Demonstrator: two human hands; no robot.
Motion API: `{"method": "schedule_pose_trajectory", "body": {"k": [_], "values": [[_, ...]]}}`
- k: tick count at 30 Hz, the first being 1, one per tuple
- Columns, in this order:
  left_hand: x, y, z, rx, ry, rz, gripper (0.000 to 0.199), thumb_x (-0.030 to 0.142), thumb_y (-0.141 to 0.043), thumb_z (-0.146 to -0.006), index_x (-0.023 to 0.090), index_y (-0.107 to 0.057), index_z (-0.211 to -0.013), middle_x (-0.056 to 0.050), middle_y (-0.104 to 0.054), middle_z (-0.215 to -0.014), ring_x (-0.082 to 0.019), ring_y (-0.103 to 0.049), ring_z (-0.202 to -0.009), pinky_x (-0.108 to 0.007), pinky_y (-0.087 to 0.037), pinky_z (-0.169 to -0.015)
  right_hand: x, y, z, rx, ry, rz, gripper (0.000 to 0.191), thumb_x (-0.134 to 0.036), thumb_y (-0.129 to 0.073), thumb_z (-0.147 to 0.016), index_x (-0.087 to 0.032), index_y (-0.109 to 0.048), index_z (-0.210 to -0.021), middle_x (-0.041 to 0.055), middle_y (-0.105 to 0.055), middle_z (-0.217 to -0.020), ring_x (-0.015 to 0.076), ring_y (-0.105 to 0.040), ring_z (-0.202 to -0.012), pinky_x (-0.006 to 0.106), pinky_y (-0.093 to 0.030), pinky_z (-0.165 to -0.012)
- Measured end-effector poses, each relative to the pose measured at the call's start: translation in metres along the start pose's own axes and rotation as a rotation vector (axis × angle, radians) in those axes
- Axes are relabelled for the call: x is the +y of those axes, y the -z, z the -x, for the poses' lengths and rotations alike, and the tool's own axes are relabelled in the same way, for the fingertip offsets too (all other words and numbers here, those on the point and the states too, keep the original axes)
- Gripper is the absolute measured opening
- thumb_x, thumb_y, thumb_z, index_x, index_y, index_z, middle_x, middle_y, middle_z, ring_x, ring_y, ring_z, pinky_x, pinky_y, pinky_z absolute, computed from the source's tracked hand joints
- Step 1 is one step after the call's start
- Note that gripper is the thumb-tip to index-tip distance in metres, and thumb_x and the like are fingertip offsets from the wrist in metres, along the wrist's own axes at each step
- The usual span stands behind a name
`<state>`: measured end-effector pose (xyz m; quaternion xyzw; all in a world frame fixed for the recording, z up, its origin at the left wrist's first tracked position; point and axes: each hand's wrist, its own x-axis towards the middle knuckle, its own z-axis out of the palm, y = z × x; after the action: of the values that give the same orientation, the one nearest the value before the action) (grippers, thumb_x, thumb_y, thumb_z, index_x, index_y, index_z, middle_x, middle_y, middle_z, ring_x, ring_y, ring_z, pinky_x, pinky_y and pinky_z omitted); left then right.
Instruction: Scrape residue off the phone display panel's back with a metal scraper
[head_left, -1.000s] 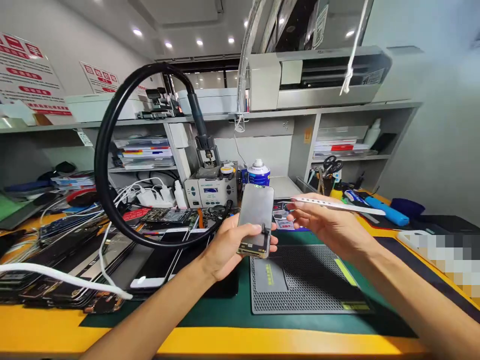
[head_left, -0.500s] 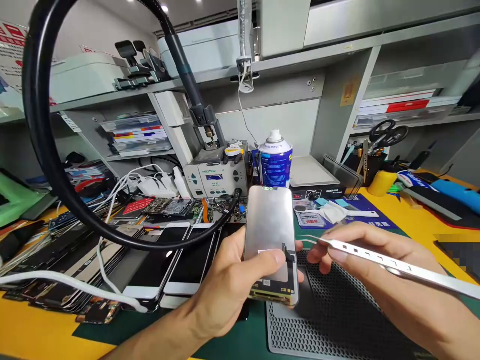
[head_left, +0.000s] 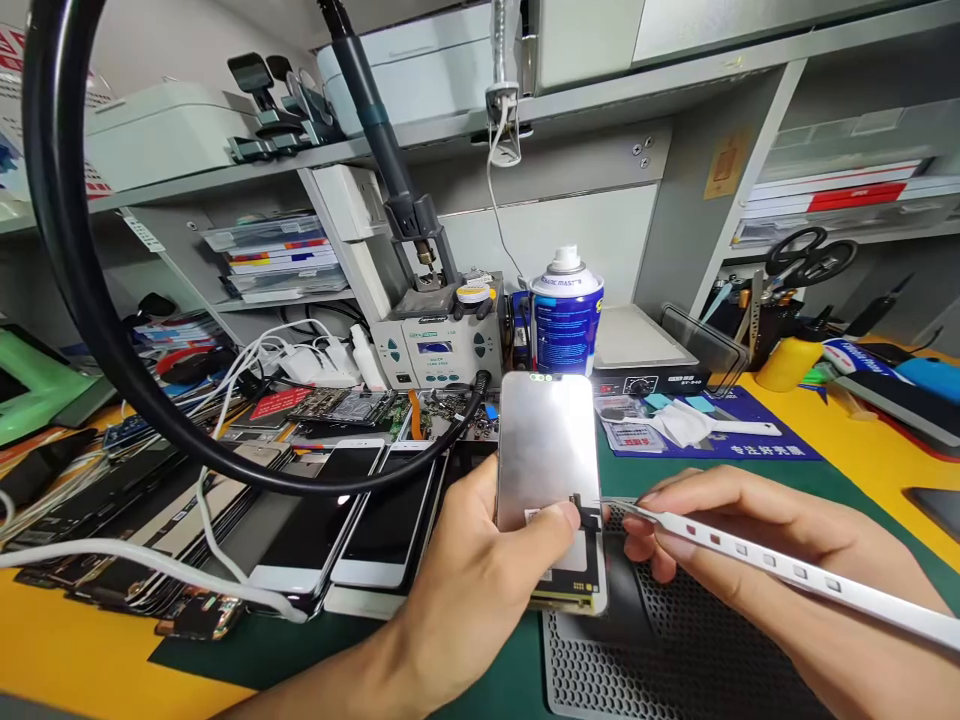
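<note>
A silver-backed phone screen (head_left: 546,440) is tilted up near the middle, with a black flex cable near its lower right edge. My left hand (head_left: 480,560) grips it from the left, the thumb pressed over its lower part beside the cable; the fingers behind are mostly hidden. From the right, my right hand (head_left: 757,530) pinches silver tweezers (head_left: 780,562) between thumb and fingers. Their bent tips reach the screen's right edge beside the flex cable; whether they touch it I cannot tell.
A perforated grey mat (head_left: 600,670) lies below the hands. Several phones (head_left: 390,520) and cables fill the left side. Behind stand a rework station (head_left: 439,345) and a blue spray can (head_left: 564,320). A thick black hose (head_left: 56,200) loops across the left.
The tweezer tips have come closer to the screen's right edge, and the tweezers have turned slightly. The whole view has shifted a little.
</note>
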<state>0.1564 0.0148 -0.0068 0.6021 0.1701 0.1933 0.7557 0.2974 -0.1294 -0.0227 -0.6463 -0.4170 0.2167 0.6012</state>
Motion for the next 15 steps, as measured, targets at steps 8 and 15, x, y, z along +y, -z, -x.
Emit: {"method": "schedule_pose_trajectory", "body": {"k": [8, 15], "values": [[-0.004, 0.001, 0.001, -0.010, 0.045, -0.050, 0.012, 0.020, -0.058, -0.091, 0.013, -0.062, -0.082, -0.001, -0.057, -0.075, -0.012, -0.050, -0.069, -0.023, -0.044, -0.062, 0.012, 0.003, 0.001, -0.046, 0.077, 0.135, 0.015, -0.041, -0.071, -0.081, -0.031, -0.074, -0.093, 0.0013, -0.074, -0.083, 0.0192, -0.071, -0.067, 0.021, -0.059, -0.061], [-0.003, -0.001, 0.005, 0.007, 0.032, -0.067, 0.011, 0.020, -0.060, -0.090, 0.012, -0.062, -0.081, 0.000, -0.057, -0.074, -0.010, -0.048, -0.068, -0.020, -0.042, -0.061, -0.007, -0.019, -0.010, 0.248, 0.042, 0.173, 0.040, -0.063, -0.070, -0.069, -0.023, -0.077, -0.073, 0.0069, -0.067, -0.059, 0.0239, -0.065, -0.056, 0.028, -0.058, -0.050]]}}
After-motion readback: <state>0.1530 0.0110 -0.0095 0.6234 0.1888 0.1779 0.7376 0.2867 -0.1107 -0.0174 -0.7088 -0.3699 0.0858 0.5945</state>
